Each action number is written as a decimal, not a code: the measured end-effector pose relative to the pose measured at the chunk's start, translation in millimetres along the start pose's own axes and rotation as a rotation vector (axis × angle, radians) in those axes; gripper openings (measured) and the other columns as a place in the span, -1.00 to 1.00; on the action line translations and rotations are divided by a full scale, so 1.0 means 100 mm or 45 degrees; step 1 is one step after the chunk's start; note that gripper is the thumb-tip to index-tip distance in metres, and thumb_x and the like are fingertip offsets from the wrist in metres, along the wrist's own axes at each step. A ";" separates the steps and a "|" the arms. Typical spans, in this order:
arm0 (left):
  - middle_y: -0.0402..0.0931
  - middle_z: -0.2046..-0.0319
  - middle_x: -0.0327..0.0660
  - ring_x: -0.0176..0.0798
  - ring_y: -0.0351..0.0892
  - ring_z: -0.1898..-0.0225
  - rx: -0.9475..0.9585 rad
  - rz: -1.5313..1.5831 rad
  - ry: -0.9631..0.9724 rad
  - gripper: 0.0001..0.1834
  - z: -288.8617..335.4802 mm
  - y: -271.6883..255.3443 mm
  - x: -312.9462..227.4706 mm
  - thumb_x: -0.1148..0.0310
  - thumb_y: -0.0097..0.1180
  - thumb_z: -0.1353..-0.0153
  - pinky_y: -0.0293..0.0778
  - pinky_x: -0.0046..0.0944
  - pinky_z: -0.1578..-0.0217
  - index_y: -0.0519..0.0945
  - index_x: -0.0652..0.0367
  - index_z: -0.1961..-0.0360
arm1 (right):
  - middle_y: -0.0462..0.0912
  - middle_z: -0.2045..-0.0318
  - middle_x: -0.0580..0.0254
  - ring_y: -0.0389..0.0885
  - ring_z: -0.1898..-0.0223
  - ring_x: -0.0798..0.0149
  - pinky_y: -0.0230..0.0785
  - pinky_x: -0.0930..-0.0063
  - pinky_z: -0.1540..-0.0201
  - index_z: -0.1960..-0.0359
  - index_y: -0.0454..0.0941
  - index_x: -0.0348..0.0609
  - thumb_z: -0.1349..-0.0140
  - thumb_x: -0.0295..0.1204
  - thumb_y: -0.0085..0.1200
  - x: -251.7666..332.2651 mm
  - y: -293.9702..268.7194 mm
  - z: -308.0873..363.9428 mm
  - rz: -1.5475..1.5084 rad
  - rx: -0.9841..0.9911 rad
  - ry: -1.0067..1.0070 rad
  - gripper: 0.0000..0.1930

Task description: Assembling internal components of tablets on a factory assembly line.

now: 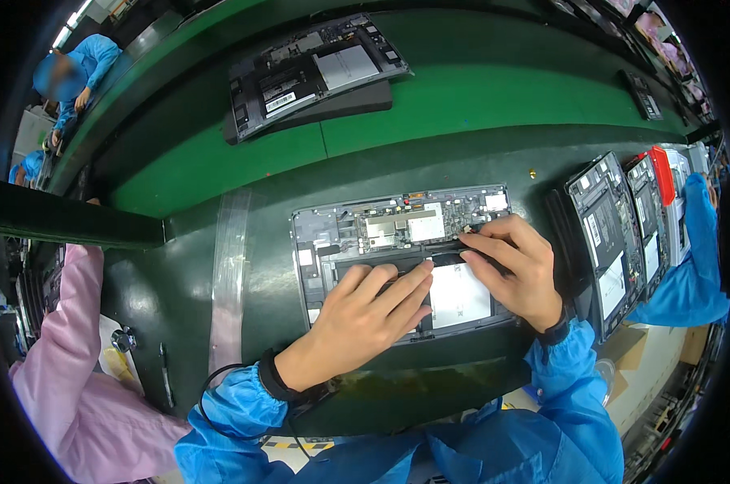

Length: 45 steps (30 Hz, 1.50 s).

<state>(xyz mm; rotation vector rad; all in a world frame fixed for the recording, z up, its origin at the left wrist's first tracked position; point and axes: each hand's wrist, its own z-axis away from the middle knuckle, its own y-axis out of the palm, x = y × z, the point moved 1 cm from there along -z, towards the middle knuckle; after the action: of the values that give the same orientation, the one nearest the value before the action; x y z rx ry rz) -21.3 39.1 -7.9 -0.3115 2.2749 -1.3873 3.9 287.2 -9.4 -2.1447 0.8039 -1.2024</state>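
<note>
An opened laptop base or tablet (316,222) lies on the dark green bench in front of me, with its circuit board (405,226) exposed along the far side. Below the board sits a battery with a white label (461,296). My left hand (365,310) lies across the near part of the battery area, fingers stretched, fingertips touching near the label's upper left corner. At the board's lower right edge, my right hand (518,270) has thumb and index finger curled close together. What is between them is too small to make out; a dark cable runs beside the fingertips.
Another opened device (316,73) rests on a dark slab on the raised green shelf. Several more opened units (603,234) lean at the right, beside a red item (661,173). A clear plastic strip (229,274) and a pen (166,375) lie left. A pink-sleeved person (66,339) works nearby.
</note>
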 end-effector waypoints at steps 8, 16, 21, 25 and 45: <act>0.64 -0.19 -0.33 -0.23 0.51 0.13 -0.010 0.001 0.010 -0.56 -0.02 0.04 0.00 0.27 0.49 -0.11 0.43 -0.24 0.18 0.75 0.19 -0.01 | 0.65 0.28 0.22 0.65 0.36 0.22 0.51 0.36 0.32 0.12 0.81 -0.16 -0.04 -0.56 0.47 -0.06 0.02 0.02 0.008 -0.023 -0.054 -0.69; 0.64 -0.18 -0.33 -0.24 0.50 0.12 -0.001 0.015 0.016 -0.56 -0.05 0.07 -0.02 0.26 0.51 -0.09 0.42 -0.24 0.18 0.75 0.19 0.00 | 0.65 0.29 0.22 0.65 0.37 0.23 0.51 0.36 0.33 0.13 0.81 -0.15 -0.04 -0.57 0.46 -0.10 0.02 0.04 -0.031 -0.024 -0.031 -0.70; 0.64 -0.18 -0.34 -0.24 0.50 0.12 0.007 0.014 0.016 -0.55 -0.06 0.07 -0.02 0.26 0.51 -0.09 0.42 -0.24 0.18 0.75 0.18 0.00 | 0.65 0.29 0.22 0.65 0.38 0.23 0.50 0.37 0.35 0.13 0.82 -0.16 -0.04 -0.58 0.46 -0.11 0.02 0.04 -0.054 -0.036 -0.012 -0.70; 0.64 -0.18 -0.34 -0.24 0.50 0.13 0.012 0.017 0.024 -0.55 -0.06 0.05 -0.02 0.26 0.51 -0.09 0.42 -0.24 0.18 0.75 0.18 -0.01 | 0.65 0.30 0.20 0.65 0.38 0.23 0.50 0.37 0.35 0.13 0.81 -0.18 -0.05 -0.58 0.46 -0.09 0.02 0.03 -0.060 -0.020 -0.009 -0.70; 0.61 -0.25 -0.33 -0.23 0.47 0.13 0.021 -0.010 0.003 -0.52 -0.06 0.05 -0.01 0.25 0.49 -0.12 0.41 -0.25 0.18 0.73 0.17 -0.06 | 0.65 0.31 0.17 0.67 0.38 0.20 0.51 0.36 0.35 0.15 0.80 -0.24 -0.05 -0.59 0.45 -0.04 0.01 0.03 -0.067 -0.041 0.009 -0.73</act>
<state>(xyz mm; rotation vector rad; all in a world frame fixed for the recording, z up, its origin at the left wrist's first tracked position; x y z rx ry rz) -22.8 46.2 -9.5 -0.3143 2.2652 -1.4104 4.7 290.0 -13.6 -2.2011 0.7791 -1.2322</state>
